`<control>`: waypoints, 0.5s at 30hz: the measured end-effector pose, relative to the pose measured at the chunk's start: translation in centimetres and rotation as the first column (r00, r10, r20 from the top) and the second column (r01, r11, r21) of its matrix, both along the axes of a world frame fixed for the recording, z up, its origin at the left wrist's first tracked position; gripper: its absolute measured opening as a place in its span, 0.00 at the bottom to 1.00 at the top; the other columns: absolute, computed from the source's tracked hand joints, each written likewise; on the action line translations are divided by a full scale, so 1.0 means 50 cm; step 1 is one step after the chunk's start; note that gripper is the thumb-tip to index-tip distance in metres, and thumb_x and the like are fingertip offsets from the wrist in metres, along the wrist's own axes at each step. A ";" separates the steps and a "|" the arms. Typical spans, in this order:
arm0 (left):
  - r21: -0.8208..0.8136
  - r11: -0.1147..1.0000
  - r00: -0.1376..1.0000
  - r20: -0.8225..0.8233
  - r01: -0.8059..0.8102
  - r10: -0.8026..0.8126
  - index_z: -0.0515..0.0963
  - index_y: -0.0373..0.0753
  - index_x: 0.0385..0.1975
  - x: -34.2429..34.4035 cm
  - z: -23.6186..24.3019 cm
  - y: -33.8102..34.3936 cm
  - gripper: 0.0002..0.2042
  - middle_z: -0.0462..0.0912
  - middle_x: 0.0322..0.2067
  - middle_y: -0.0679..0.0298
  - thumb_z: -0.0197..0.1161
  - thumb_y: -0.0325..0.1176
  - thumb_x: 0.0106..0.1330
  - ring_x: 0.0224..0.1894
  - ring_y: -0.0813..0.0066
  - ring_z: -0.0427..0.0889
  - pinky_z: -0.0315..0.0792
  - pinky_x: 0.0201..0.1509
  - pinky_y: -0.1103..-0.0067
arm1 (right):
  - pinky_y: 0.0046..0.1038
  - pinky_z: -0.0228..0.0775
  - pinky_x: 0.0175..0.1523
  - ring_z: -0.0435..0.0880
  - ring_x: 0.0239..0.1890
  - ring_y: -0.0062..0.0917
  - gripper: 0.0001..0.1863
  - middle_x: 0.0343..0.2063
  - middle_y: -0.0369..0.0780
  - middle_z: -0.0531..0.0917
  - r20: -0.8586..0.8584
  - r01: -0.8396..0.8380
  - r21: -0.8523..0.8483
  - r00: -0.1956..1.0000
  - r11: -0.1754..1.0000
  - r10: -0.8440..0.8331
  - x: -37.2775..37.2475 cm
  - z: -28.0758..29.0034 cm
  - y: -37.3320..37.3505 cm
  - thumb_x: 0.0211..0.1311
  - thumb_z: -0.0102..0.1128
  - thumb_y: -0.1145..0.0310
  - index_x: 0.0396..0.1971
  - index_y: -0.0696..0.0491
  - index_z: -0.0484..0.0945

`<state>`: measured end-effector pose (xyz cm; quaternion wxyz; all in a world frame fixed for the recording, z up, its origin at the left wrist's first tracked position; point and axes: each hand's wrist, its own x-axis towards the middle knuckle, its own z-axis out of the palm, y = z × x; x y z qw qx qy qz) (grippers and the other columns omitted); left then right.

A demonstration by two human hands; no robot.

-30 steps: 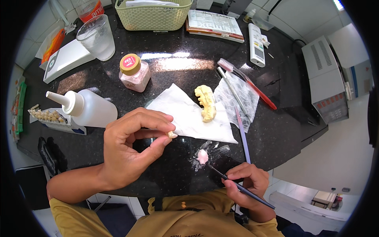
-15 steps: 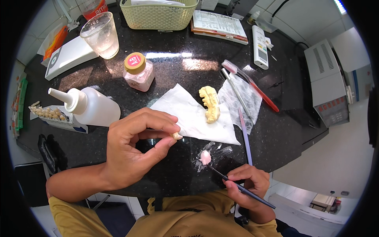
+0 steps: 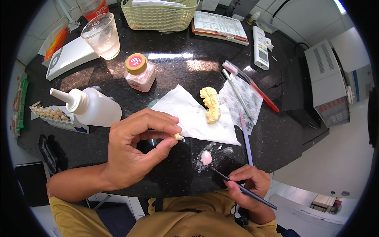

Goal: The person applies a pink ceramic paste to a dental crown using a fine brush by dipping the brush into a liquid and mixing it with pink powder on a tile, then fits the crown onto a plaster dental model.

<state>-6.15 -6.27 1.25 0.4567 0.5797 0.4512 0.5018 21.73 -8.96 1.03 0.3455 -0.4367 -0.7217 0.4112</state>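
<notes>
Between the thumb and index finger of my left hand is a small ivory artificial tooth, pinched above the counter near the edge of a white paper towel. My right hand is closed round a thin dark brush. The brush's tip touches or nearly touches the lower edge of a soft pink mound, which lies on the black counter amid whitish smears. On the towel sits a yellow dental cast of part of an arch. A pale purple stick-like tool lies just beyond my right hand.
Left of the towel stand a white squeeze bottle, a gold-lidded jar of pink powder and a glass. A toothbrush lies at the right. Behind are a green basket, a notepad and a remote control.
</notes>
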 end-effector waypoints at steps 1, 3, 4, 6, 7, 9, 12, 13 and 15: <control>0.001 1.000 1.000 -0.011 0.011 -0.011 0.77 0.32 0.37 0.000 0.001 0.000 0.08 0.79 0.40 0.56 0.61 0.15 0.59 0.50 0.68 0.80 0.79 0.51 0.80 | 0.20 0.76 0.29 0.85 0.23 0.25 0.09 0.24 0.43 0.84 -0.009 0.010 0.003 1.000 1.000 -0.010 0.002 -0.002 -0.002 0.46 0.70 0.79 0.27 0.59 0.78; -0.002 1.000 1.000 -0.009 0.014 -0.014 0.77 0.32 0.37 0.000 0.001 0.000 0.08 0.79 0.40 0.56 0.61 0.15 0.59 0.51 0.68 0.80 0.79 0.51 0.80 | 0.20 0.76 0.29 0.86 0.23 0.25 0.09 0.24 0.43 0.84 -0.019 0.022 0.000 1.000 1.000 -0.022 0.003 -0.003 -0.005 0.46 0.70 0.79 0.27 0.59 0.78; -0.004 1.000 1.000 -0.009 0.015 -0.015 0.78 0.32 0.37 0.000 0.001 0.000 0.08 0.79 0.40 0.56 0.61 0.15 0.59 0.51 0.68 0.80 0.79 0.51 0.80 | 0.20 0.76 0.29 0.86 0.23 0.25 0.09 0.24 0.43 0.84 -0.021 0.025 -0.005 0.999 1.000 -0.025 0.004 -0.004 -0.005 0.46 0.70 0.79 0.27 0.59 0.78; 0.000 1.000 1.000 -0.010 0.015 -0.015 0.78 0.32 0.37 0.000 0.001 -0.001 0.08 0.79 0.40 0.56 0.61 0.15 0.59 0.50 0.68 0.80 0.79 0.51 0.80 | 0.20 0.76 0.29 0.86 0.23 0.25 0.09 0.24 0.43 0.84 -0.010 0.014 -0.009 1.000 1.000 -0.014 0.003 -0.003 -0.004 0.45 0.70 0.79 0.27 0.59 0.78; 0.001 1.000 1.000 -0.011 0.016 -0.016 0.78 0.32 0.37 0.000 0.001 -0.001 0.08 0.79 0.40 0.56 0.61 0.15 0.59 0.50 0.68 0.80 0.79 0.51 0.80 | 0.20 0.76 0.29 0.86 0.24 0.25 0.09 0.24 0.43 0.84 0.002 0.001 -0.007 1.000 1.000 -0.001 0.001 0.000 -0.003 0.46 0.70 0.79 0.27 0.59 0.78; 0.001 1.000 1.000 -0.014 0.017 -0.017 0.78 0.32 0.37 -0.001 0.001 -0.001 0.08 0.79 0.41 0.55 0.61 0.15 0.58 0.50 0.68 0.80 0.79 0.51 0.80 | 0.20 0.76 0.30 0.86 0.24 0.25 0.09 0.24 0.44 0.84 0.004 -0.020 0.000 1.000 1.000 0.020 -0.001 0.003 -0.001 0.46 0.70 0.80 0.28 0.59 0.78; 0.003 1.000 1.000 -0.002 0.016 -0.016 0.78 0.31 0.37 -0.002 -0.001 -0.003 0.08 0.79 0.41 0.55 0.61 0.15 0.58 0.50 0.67 0.80 0.79 0.50 0.80 | 0.20 0.77 0.30 0.86 0.26 0.25 0.09 0.24 0.45 0.84 -0.084 -0.005 -0.015 0.996 1.000 0.004 -0.002 0.002 -0.005 0.47 0.69 0.80 0.29 0.60 0.78; 0.004 1.000 1.000 0.004 0.014 -0.014 0.78 0.31 0.36 -0.002 -0.003 -0.004 0.08 0.79 0.40 0.55 0.61 0.15 0.58 0.50 0.67 0.80 0.79 0.50 0.80 | 0.21 0.77 0.31 0.86 0.26 0.26 0.09 0.25 0.45 0.84 -0.149 0.022 -0.043 0.988 0.999 -0.028 -0.002 0.000 -0.010 0.48 0.69 0.80 0.30 0.60 0.78; 0.047 0.998 0.999 -0.028 0.029 -0.028 0.79 0.31 0.36 -0.002 -0.006 -0.002 0.08 0.80 0.39 0.55 0.62 0.15 0.57 0.49 0.67 0.81 0.80 0.49 0.80 | 0.21 0.77 0.30 0.86 0.26 0.27 0.10 0.25 0.46 0.84 -0.230 0.055 -0.034 0.971 0.998 -0.061 -0.003 -0.002 -0.019 0.48 0.69 0.80 0.31 0.60 0.78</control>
